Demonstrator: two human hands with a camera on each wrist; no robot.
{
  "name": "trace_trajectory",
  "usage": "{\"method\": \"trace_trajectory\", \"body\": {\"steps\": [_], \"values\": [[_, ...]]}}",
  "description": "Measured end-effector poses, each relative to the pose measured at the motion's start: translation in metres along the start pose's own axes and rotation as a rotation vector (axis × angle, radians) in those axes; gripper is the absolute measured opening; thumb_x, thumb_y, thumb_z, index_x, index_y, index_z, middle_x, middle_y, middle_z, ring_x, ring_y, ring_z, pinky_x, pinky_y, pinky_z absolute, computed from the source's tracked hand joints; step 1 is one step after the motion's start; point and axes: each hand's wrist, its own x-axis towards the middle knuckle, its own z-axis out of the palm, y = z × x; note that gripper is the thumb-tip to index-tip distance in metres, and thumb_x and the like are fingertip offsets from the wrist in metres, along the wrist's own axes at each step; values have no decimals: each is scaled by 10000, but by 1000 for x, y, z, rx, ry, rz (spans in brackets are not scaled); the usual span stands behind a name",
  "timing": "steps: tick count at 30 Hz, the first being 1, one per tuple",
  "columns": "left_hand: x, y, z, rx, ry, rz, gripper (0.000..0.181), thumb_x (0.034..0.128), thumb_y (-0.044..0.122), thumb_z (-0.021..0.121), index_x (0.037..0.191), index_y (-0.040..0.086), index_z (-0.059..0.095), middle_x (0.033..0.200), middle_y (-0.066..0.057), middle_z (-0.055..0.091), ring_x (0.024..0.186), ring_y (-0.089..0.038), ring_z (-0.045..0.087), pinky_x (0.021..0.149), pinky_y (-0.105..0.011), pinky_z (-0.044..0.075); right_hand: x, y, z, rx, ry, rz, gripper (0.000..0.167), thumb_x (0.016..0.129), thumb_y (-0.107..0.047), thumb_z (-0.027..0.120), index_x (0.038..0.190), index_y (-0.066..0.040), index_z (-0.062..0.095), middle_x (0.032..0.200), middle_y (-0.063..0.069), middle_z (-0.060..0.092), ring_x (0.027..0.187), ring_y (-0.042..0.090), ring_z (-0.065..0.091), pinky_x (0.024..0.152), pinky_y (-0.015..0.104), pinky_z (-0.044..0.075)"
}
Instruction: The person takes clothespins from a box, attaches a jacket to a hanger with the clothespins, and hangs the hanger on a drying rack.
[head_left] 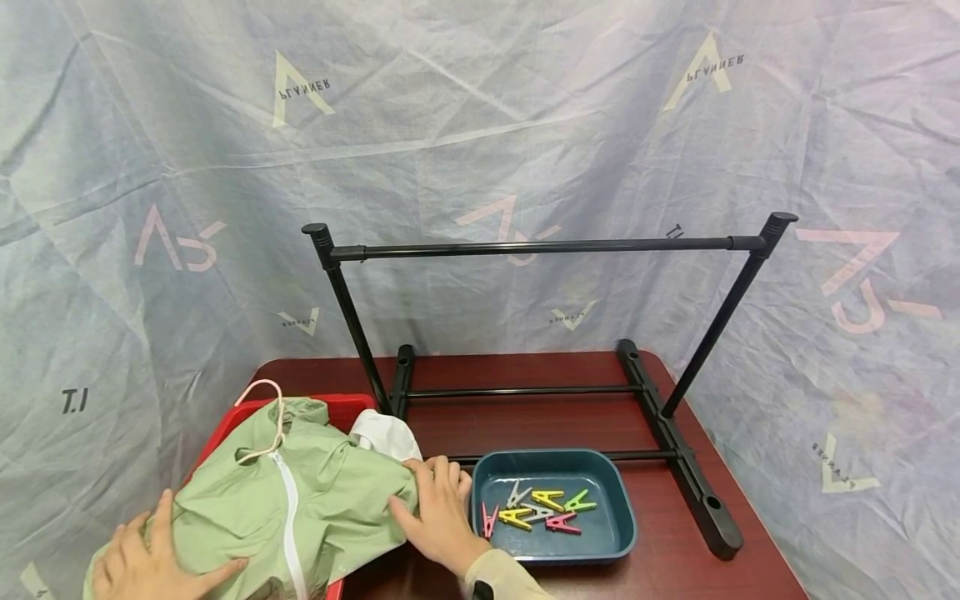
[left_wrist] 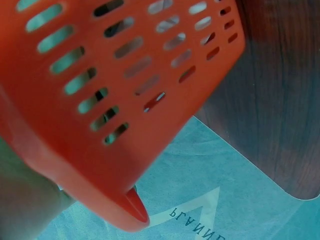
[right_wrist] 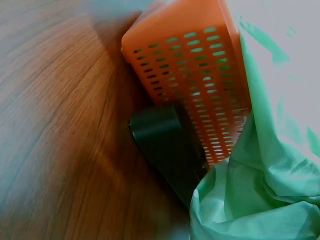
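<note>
A light green jacket (head_left: 352,492) with a white zipper (head_left: 290,508) and a cream cord loop (head_left: 279,417) at its collar lies spread over a red slotted basket (head_left: 352,406). My left hand (head_left: 150,562) rests on the jacket's left side with fingers spread. At its right edge, my right hand (head_left: 442,512) touches the cloth, thumb over the fabric and fingers fairly straight. A white cloth (head_left: 386,435) pokes out beside the jacket at the basket's back. In the left wrist view the basket wall (left_wrist: 150,130) hides most of that hand; the right wrist view shows no hand.
A black rack (head_left: 547,247) with a horizontal bar stands on the dark red table (head_left: 517,425). A blue tray (head_left: 622,542) holding several coloured clothespins (head_left: 540,512) sits right of my right hand. Printed grey cloth (head_left: 480,125) hangs behind and beside the table.
</note>
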Motion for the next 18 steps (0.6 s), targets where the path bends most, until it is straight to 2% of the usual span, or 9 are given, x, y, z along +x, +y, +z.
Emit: {"method": "trace_trajectory", "body": {"steps": [3, 6, 8, 11, 15, 18], "values": [[0, -3, 7, -30, 125, 39, 1576, 236, 968, 583, 1569, 181, 286, 1267, -359, 387, 1160, -620, 360, 925, -705, 256, 0, 0, 0, 17, 11, 1, 419, 875, -370, 669, 1231, -171, 573, 1041, 5, 466, 886, 141, 334, 798, 397, 211], [0, -5, 12, -53, 240, 90, 1524, 304, 1075, 371, 1544, 188, 358, 1229, -368, 412, 1071, -630, 391, 882, -717, 269, 0, -1, -1, 35, 14, 7, 405, 879, -348, 671, 1228, -168, 572, 1038, 3, 465, 884, 142, 330, 801, 404, 208], [0, -6, 14, -56, 282, 121, 1480, 356, 1083, 324, 1539, 196, 368, 1218, -379, 408, 1017, -630, 394, 874, -717, 271, 0, -1, -2, 34, 19, 6, 395, 882, -343, 670, 1222, -165, 574, 1033, -1, 464, 883, 143, 332, 802, 408, 212], [1, -6, 15, -60, 309, 145, 1432, 401, 1078, 308, 1536, 207, 372, 1197, -393, 393, 950, -623, 383, 860, -712, 274, 0, -2, -3, 33, 26, 2, 388, 883, -340, 671, 1215, -159, 579, 1024, -3, 465, 879, 144, 336, 803, 404, 216], [2, -7, 15, -78, 289, 131, 1447, 387, 1088, 294, 1541, 217, 354, 1158, -403, 366, 924, -613, 352, 864, -704, 266, 0, -1, -4, 12, 38, -18, 370, 893, -347, 661, 1207, -172, 573, 1014, -5, 465, 873, 140, 340, 795, 384, 221], [3, -8, 15, -82, 291, 143, 1458, 385, 1088, 297, 1503, 158, 397, 1119, -416, 359, 894, -605, 340, 844, -693, 269, 0, -1, -4, -10, 47, -37, 352, 910, -357, 641, 1206, -185, 565, 1011, -4, 465, 868, 137, 343, 788, 371, 225]]}}
